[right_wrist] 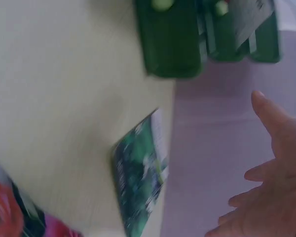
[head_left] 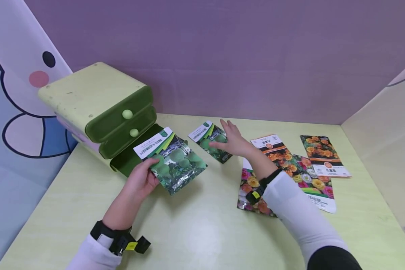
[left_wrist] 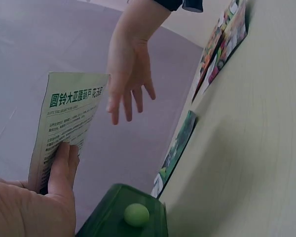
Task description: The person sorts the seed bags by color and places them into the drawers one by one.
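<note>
My left hand (head_left: 142,179) pinches a green seed packet (head_left: 179,165) by its near left edge, thumb on the front and fingers behind. The packet is raised and tilted before the pulled-out bottom drawer (head_left: 123,164) of a small drawer box. In the left wrist view the packet's white printed back (left_wrist: 71,106) shows. My right hand (head_left: 235,140) is spread and holds nothing, above a second green seed packet (head_left: 202,131) lying on the table. That packet (right_wrist: 140,175) appears in the right wrist view, apart from the fingers.
The cream and green drawer box (head_left: 98,93) stands at the back left; its two upper drawers have round knobs. Under and beyond my right forearm lie overlapping flower seed packets (head_left: 315,178), and an orange-flower packet (head_left: 324,153) lies farther right. A purple wall (head_left: 239,75) rises behind the table.
</note>
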`<action>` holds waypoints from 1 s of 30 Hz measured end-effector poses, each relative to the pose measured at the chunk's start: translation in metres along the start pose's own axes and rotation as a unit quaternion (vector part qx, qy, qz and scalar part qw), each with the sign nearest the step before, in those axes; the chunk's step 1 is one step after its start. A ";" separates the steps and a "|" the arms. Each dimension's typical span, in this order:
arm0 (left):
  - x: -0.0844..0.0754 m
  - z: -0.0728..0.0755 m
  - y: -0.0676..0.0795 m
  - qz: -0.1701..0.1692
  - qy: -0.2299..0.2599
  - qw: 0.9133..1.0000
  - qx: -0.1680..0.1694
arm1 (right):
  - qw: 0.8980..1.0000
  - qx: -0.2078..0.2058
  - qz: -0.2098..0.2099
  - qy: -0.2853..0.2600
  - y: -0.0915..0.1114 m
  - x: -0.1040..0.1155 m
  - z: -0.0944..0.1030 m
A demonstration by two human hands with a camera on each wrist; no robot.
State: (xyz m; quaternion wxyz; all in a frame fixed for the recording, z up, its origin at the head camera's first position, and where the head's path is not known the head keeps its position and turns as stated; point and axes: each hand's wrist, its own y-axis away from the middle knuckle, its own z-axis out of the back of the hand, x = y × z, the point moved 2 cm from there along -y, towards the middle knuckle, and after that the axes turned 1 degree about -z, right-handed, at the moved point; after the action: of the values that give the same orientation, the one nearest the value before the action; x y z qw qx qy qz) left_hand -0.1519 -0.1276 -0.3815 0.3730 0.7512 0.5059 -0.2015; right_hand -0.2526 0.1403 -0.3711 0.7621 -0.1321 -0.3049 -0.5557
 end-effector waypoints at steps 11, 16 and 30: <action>-0.012 0.010 -0.002 0.026 0.048 0.998 -0.007 | 0.989 0.030 -0.096 0.105 -0.045 -0.031 -0.019; -0.019 0.017 -0.007 0.043 0.074 0.996 -0.022 | 0.984 0.054 -0.132 0.111 -0.051 -0.042 -0.025; -0.031 0.035 -0.022 0.059 0.148 0.985 -0.058 | 0.973 0.081 -0.160 0.145 -0.056 -0.053 -0.033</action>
State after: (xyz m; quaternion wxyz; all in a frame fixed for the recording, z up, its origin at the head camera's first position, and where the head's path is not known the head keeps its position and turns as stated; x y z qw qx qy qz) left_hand -0.1820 -0.1688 -0.3905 0.3480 0.7787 0.5208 -0.0359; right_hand -0.3049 0.1438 -0.4368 0.7074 0.0625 -0.2524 -0.6572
